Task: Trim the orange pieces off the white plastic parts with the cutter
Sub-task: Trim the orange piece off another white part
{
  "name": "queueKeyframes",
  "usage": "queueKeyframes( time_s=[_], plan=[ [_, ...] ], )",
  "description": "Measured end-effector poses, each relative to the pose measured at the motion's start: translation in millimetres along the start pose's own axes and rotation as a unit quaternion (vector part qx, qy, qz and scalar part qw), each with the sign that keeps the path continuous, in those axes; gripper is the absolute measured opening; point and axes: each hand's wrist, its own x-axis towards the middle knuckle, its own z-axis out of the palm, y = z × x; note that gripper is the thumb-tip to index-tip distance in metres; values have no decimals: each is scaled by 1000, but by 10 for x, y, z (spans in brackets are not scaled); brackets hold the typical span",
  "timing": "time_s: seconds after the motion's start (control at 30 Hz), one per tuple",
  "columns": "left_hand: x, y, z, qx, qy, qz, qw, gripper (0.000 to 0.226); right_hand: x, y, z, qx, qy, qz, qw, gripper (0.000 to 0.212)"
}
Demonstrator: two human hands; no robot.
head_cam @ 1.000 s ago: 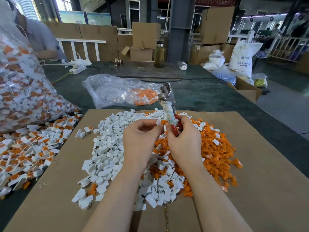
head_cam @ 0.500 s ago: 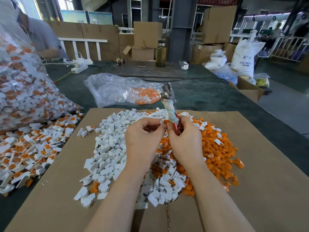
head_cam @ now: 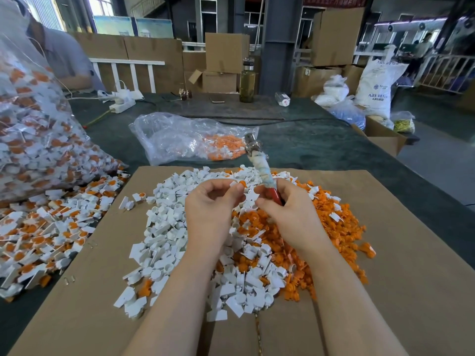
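**Trimming session, piles everywhere**

Both hands are up over the middle of the cardboard sheet [head_cam: 385,265]. The left hand [head_cam: 209,209] is pinching a small white part with an orange bit [head_cam: 240,184] between thumb and fingertips. The right hand [head_cam: 288,210] is wrapped round the red handle of the cutter [head_cam: 259,165], whose metal head sticks up toward the sheet's far edge.

Under the hands sits a heap of white parts [head_cam: 164,227] on the left side and a heap of orange offcuts [head_cam: 334,227] toward the right edge. Untrimmed pieces [head_cam: 38,232] spill off the sheet's left edge from a big clear bag [head_cam: 30,140]. A second, flatter bag [head_cam: 185,137] lies just past the far edge. A bottle [head_cam: 247,82] and a power strip [head_cam: 122,104] stand well back on the tabletop [head_cam: 308,145]
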Motion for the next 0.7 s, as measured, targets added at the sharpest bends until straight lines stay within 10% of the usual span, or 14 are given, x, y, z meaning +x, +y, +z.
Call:
queueKeyframes(
  time_s=[0.7],
  plan=[
    [185, -22, -213, -69, 8, 59, 996, 5, -23, -12, -196, -112, -195, 26, 974, 22]
  ],
)
